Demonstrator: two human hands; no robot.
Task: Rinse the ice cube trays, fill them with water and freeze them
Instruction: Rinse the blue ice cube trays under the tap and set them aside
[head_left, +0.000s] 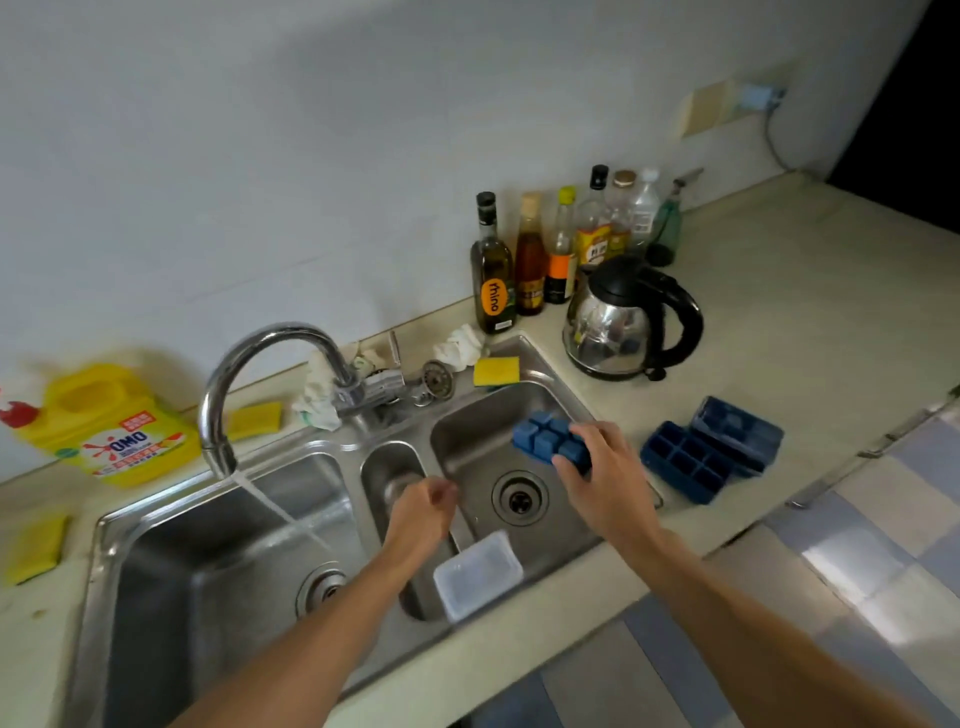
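Ice cube tray (545, 439), probably light, bendy and slippery, is held upside down by one end in the right hand's (605, 478) grip.

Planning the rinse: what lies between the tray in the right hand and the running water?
In the head view, the left hand hovers over the small middle basin, between the held tray and the stream.

Kettle (618, 322), bottles (530, 260) block counter (769, 312) behind rt basin (467, 457).
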